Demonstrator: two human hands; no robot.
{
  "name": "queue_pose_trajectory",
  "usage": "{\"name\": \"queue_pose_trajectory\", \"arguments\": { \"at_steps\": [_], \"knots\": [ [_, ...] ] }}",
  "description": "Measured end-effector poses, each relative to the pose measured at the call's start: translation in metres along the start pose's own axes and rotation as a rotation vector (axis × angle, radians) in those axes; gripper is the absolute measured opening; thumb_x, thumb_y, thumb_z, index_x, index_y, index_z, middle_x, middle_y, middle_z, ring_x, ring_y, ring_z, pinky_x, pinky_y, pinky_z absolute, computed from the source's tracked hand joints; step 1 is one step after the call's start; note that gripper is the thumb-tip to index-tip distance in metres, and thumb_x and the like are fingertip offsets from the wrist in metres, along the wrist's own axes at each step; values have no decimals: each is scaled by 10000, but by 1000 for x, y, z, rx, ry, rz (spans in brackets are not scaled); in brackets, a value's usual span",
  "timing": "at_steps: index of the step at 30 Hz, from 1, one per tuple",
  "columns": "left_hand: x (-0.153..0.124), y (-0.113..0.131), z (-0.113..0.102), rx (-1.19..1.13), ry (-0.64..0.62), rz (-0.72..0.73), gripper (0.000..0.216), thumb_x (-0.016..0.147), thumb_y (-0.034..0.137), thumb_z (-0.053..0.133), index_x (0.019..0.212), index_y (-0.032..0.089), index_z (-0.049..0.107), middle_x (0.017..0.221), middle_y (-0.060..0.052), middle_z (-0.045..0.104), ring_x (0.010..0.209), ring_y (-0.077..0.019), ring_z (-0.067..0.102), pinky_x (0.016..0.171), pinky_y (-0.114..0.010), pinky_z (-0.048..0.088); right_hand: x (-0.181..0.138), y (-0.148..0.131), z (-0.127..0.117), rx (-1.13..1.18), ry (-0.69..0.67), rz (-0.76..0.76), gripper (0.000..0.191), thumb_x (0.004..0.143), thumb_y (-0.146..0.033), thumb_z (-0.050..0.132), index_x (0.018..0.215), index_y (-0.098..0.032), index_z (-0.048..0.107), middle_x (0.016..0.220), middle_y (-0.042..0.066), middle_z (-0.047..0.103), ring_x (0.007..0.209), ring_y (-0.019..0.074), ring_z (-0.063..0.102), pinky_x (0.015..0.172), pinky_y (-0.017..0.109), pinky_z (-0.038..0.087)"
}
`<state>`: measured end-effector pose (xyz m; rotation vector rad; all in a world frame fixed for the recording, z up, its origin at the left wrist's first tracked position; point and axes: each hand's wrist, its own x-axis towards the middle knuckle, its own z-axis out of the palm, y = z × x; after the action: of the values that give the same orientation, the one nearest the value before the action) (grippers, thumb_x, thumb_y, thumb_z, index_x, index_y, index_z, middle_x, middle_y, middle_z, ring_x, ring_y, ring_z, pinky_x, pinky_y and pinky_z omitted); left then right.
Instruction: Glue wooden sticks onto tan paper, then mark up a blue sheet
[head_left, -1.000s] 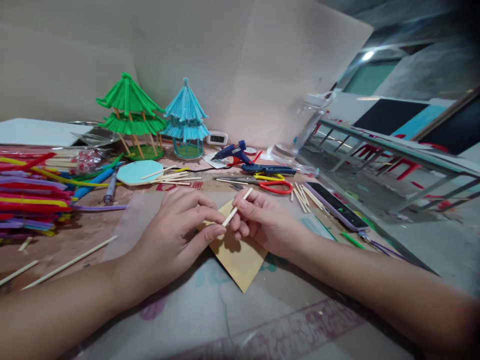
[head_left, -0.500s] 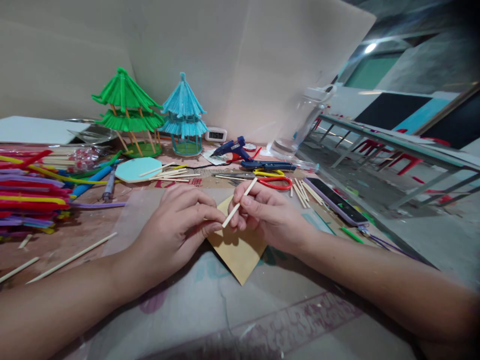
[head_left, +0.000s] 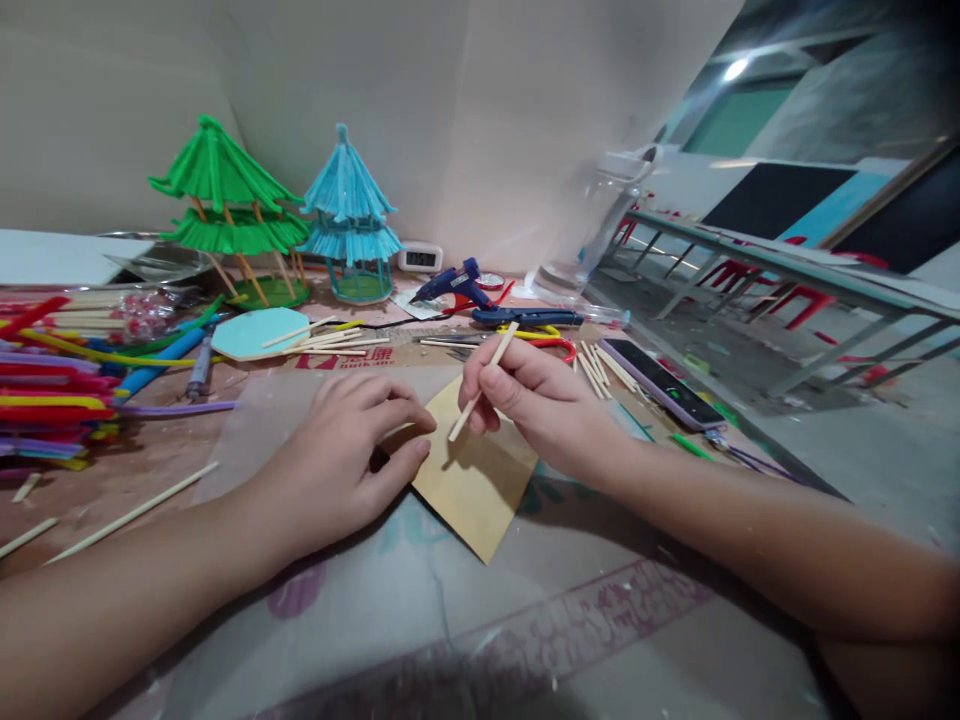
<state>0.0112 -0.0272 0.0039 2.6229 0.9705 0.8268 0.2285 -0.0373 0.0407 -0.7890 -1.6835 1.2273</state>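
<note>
A short pale wooden stick (head_left: 466,412) slants between the thumb and fingers of my right hand (head_left: 536,390), its lower end pointing down over a yellowish square of card (head_left: 480,500). The card lies with one corner toward me, its far part partly hidden by my right hand. At the card's left edge, my left hand (head_left: 367,440) is curved with thumb and forefinger apart and nothing between them. Beneath lies a translucent sheet (head_left: 337,620) over the work surface.
Behind stand green (head_left: 229,210) and blue (head_left: 349,215) pagoda models. Nearby are a glue gun (head_left: 454,283), an octagonal card (head_left: 251,335), red-handled scissors (head_left: 559,347) and loose sticks (head_left: 341,340). Pipe cleaners (head_left: 56,400) pile up left; a phone (head_left: 660,385) lies right.
My left hand has let go of the stick's lower end and drawn back slightly left. My right hand still holds the stick. The whole view has shifted a little.
</note>
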Motion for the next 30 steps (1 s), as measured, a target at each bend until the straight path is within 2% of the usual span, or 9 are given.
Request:
{"name": "queue_pose_trajectory", "arguments": {
  "at_steps": [4,7,10,14,18,25,30],
  "knots": [
    [-1,0,2,48,-72,-5,233,930,376,568,1052,215,683,1097,-63,674,1056,-281,602,976,-510,421,1,5,-4,-112,-18,-36,333,985,-509,563,864,-199,560,726,-19,552,641,113,535,608,244,433],
    [-1,-1,5,66,-111,-34,319,898,402,591,1135,196,642,1117,-90,665,1080,-307,590,981,-530,436,1,9,-6,-326,-57,-56,260,1028,-405,490,879,-200,548,751,-10,558,681,126,550,641,255,426],
    [0,-2,6,63,-127,-73,395,883,426,588,1190,178,609,1183,-125,642,1136,-332,565,990,-544,445,2,15,-8,-543,-157,-93,199,1036,-307,443,898,-201,539,755,-5,584,689,136,556,668,265,421],
    [0,-3,8,63,-126,-78,366,878,454,579,1116,185,648,1219,-126,611,1183,-345,536,1019,-563,433,4,22,-7,-645,-276,-162,169,1032,-257,416,907,-206,519,800,13,624,695,144,558,687,273,432],
    [-1,-4,9,60,-116,-66,347,882,459,565,1069,182,661,1185,-113,617,1159,-339,541,1017,-565,433,5,24,-7,-705,-315,-225,167,1022,-247,406,884,-220,496,870,41,645,753,166,578,714,291,446],
    [-1,-4,8,61,-146,-61,353,898,448,547,1116,197,668,1209,-110,606,1179,-332,526,1020,-560,429,10,26,-14,-774,-341,-240,137,981,-186,410,889,-214,508,860,51,655,762,175,589,714,297,443],
    [0,-3,6,73,-150,-79,386,892,445,549,1152,188,672,1195,-120,603,1184,-339,526,1021,-575,431,12,30,-18,-849,-197,-218,126,965,-177,418,874,-216,495,783,22,627,687,164,556,663,282,409]
  ]
}}
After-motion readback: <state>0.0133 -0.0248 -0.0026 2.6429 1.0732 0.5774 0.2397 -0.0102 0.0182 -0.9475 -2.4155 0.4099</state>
